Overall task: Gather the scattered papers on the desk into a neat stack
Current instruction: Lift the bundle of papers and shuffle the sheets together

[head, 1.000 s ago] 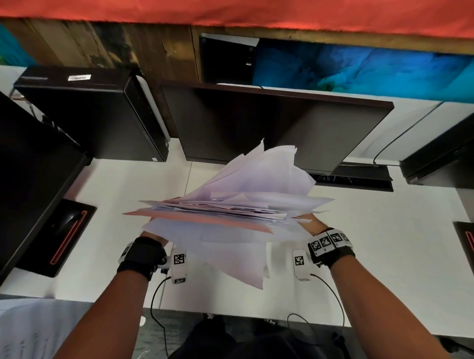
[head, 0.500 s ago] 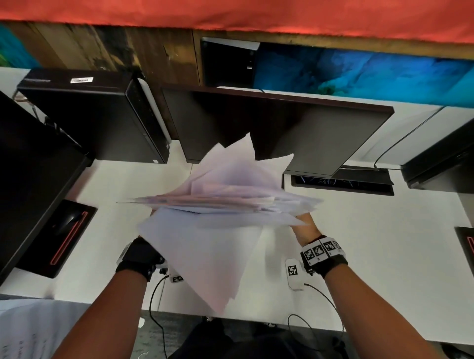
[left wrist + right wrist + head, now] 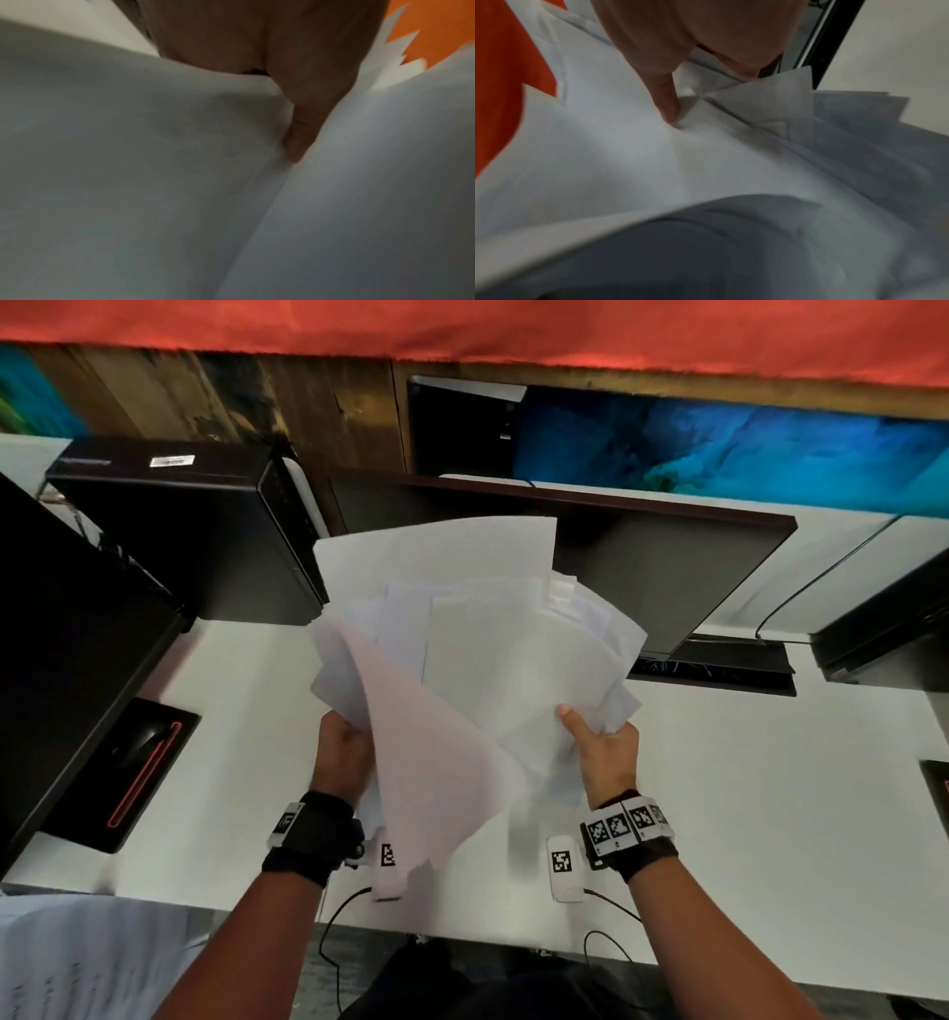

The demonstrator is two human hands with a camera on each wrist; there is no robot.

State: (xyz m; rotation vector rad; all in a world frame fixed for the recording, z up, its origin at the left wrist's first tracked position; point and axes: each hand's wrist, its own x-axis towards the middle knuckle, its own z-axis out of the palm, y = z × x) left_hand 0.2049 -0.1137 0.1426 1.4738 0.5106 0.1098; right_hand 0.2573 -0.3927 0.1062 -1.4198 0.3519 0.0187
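A ragged bundle of white papers [image 3: 477,649] stands tilted up on end above the white desk [image 3: 744,788], its sheets fanned and uneven. My left hand [image 3: 341,752] grips the bundle's lower left edge; its thumb [image 3: 306,121] lies pinched between sheets of the papers [image 3: 154,162]. My right hand [image 3: 601,747] grips the lower right edge, thumb pressed on the front sheet. In the right wrist view the thumb [image 3: 666,97] presses the papers [image 3: 706,162], with offset corners behind it. One long sheet [image 3: 436,803] droops toward the desk's near edge.
A dark monitor [image 3: 642,572] stands right behind the papers, a black computer case [image 3: 179,526] to its left, another dark screen [image 3: 67,629] at far left. A black pad with a mouse [image 3: 144,747] lies at left. More paper [image 3: 77,958] shows at bottom left.
The bundle has swung from lying flat and edge-on to standing upright facing me. Both hands rose and moved in under its lower corners. The loose front sheet hangs lower.
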